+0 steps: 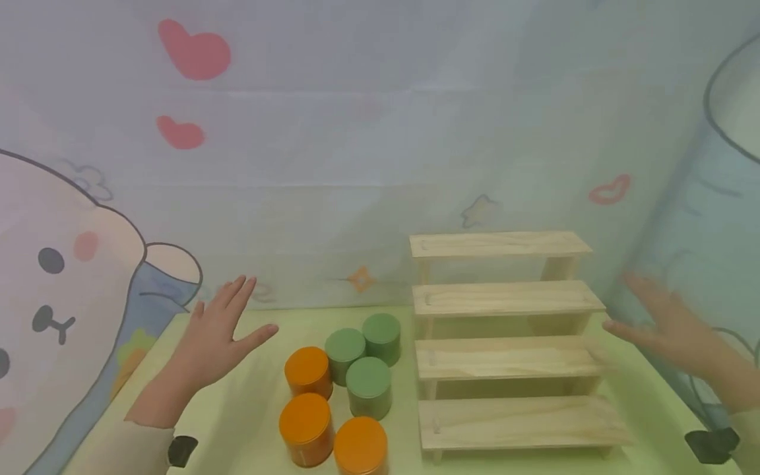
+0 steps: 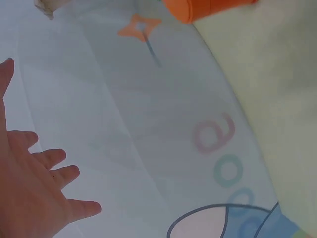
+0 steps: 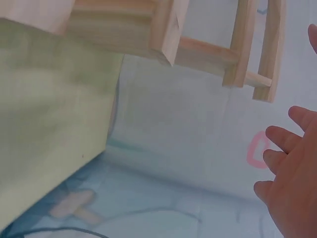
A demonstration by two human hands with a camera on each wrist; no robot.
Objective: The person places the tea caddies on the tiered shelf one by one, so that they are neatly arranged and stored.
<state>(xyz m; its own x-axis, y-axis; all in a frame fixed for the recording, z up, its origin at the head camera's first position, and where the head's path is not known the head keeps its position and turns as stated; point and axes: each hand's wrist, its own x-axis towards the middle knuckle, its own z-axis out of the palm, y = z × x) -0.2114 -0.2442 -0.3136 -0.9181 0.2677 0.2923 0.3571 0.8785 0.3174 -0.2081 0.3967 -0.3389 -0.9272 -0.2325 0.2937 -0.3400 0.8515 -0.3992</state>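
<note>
Hovering at left, the left hand (image 1: 215, 344) has its fingers (image 2: 83, 209) spread. On the desk (image 1: 243, 402) stand three orange canisters (image 1: 306, 422), then three green canisters (image 1: 369, 384) just behind and rightward, then a four-tier wooden rack (image 1: 509, 300); past it, the right hand (image 1: 677, 326) has fingers spread too.

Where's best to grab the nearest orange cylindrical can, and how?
Probably by its upper sides, from above: the orange cylindrical can stands upright with a flat, round top. Coming from the right seems best: another orange can crowds its left, while the pale wooden four-tier shelf stands apart.
</note>
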